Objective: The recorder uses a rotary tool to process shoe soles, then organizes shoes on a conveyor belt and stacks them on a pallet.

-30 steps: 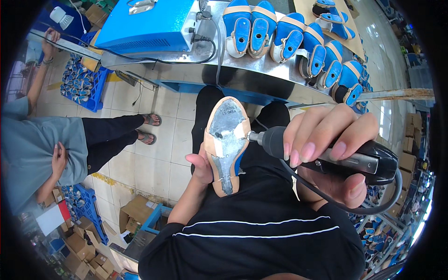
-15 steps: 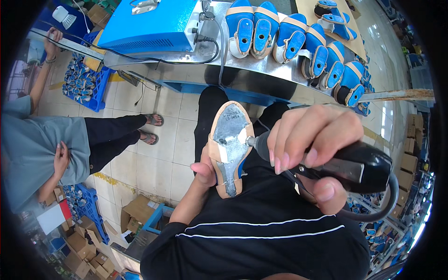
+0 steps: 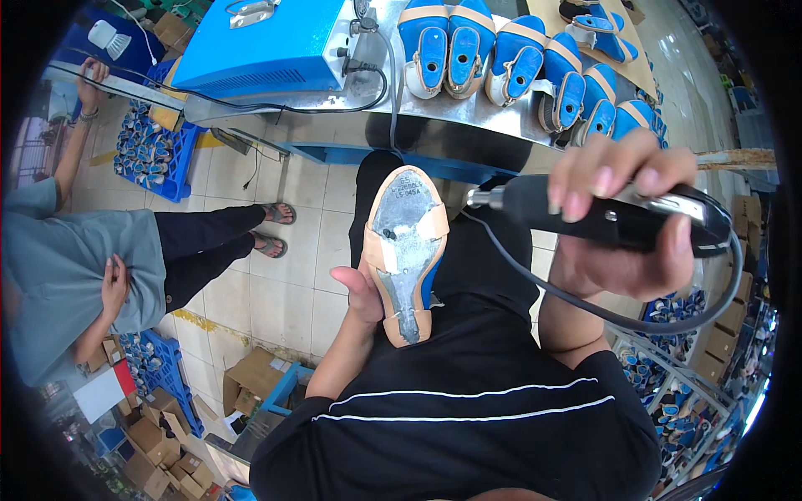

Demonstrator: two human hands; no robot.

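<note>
My left hand (image 3: 365,302) is closed around the side of a shoe (image 3: 407,230), thumb out to the left and most fingers hidden behind it. The shoe's underside faces up: a grey sole surface with tan edging, a narrow waist and a tan heel end toward me. A bit of blue shows along its right side. My right hand (image 3: 626,204) grips a black corded hand tool (image 3: 597,219). Its metal tip points left, a short gap to the right of the shoe and not touching it. The grey cable loops below the hand.
A metal workbench (image 3: 351,102) ahead carries a blue machine box (image 3: 267,50) with cables and a row of blue-and-tan shoes (image 3: 518,63). At left stands another person (image 3: 92,267), near blue crates (image 3: 171,167) of shoes. Cardboard boxes (image 3: 251,376) lie on the floor, lower left.
My right hand has drawn the tool to the right and up, taking its tip off the shoe's underside. The shoe has shifted slightly upward and left, still in my left hand.
</note>
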